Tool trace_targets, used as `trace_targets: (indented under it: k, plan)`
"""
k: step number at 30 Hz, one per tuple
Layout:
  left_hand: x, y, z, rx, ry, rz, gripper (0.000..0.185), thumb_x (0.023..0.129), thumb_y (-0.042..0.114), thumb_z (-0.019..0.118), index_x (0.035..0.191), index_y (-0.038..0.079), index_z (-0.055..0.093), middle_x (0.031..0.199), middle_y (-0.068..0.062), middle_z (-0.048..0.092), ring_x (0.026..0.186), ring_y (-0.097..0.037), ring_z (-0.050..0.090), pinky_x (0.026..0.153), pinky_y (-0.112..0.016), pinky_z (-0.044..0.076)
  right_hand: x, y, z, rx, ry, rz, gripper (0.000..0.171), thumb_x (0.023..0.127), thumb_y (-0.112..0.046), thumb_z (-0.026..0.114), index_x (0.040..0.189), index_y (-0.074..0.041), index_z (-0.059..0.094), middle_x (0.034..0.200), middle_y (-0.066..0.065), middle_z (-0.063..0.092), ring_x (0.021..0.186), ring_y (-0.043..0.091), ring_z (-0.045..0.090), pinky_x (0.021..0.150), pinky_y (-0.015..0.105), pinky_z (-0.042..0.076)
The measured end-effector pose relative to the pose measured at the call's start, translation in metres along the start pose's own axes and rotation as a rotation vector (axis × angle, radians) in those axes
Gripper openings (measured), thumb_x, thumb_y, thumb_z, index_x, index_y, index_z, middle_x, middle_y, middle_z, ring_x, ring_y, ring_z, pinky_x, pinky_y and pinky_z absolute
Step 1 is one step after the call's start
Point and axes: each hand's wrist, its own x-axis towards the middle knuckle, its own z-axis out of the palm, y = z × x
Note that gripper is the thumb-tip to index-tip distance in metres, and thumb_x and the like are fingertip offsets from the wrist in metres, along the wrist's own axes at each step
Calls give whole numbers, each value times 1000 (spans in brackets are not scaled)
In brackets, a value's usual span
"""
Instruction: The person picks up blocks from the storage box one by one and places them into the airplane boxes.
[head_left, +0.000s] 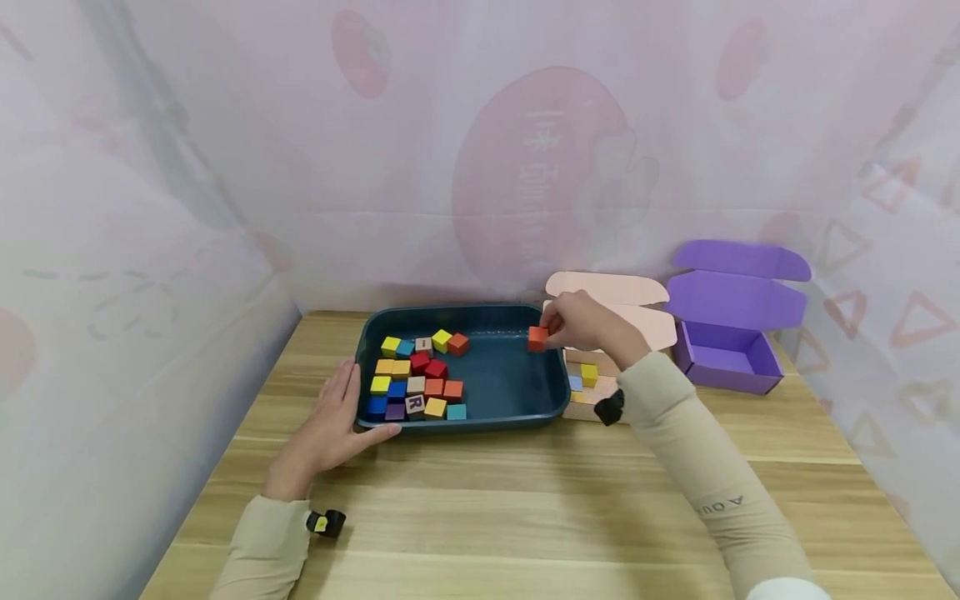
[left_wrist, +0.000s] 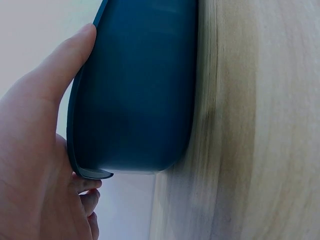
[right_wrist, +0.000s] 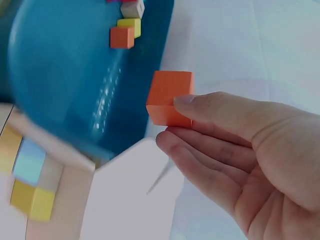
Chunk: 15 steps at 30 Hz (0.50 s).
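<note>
My right hand [head_left: 581,321] pinches an orange cube [head_left: 537,338] between thumb and fingers, over the right end of a dark teal tray [head_left: 510,423]. The right wrist view shows the orange cube [right_wrist: 170,97] raised, its faces plain. At the tray's front left corner rests my left hand [head_left: 333,421]. Its thumb [left_wrist: 75,55] stretches along the front rim and the other fingers lie against the left side. Several coloured cubes [head_left: 416,386], some marked with a letter, crowd the tray's left half.
An open pale pink box [head_left: 611,389] stands right of the tray, holding blue and yellow cubes, partly hidden by my right wrist. Beyond it, an open purple box [head_left: 731,358] has its lid raised. A printed cloth [head_left: 420,225] hangs behind the wooden table [head_left: 465,517].
</note>
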Motion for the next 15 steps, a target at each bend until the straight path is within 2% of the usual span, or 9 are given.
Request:
trace_targets:
  k: [7,15]
  plan:
    - [-1,-2,-1,-3,-1,-3,131,87,81,63,169,0,0,178,-24,-3,162,-50,5,128,-73,15,-37,25,-6,59,30,1,18,92,-8,79,109,-1,79,102,12,81,94,24,77,92,44,65]
    - [-3,-5,-1,-3,-9,-12,131,88,81,62,169,0,-1,178,-24,-5,163,-49,3,128,-74,15,-60,53,1,81,50,20,19,92,-6,79,110,1,78,102,12,81,94,25,78,91,45,65]
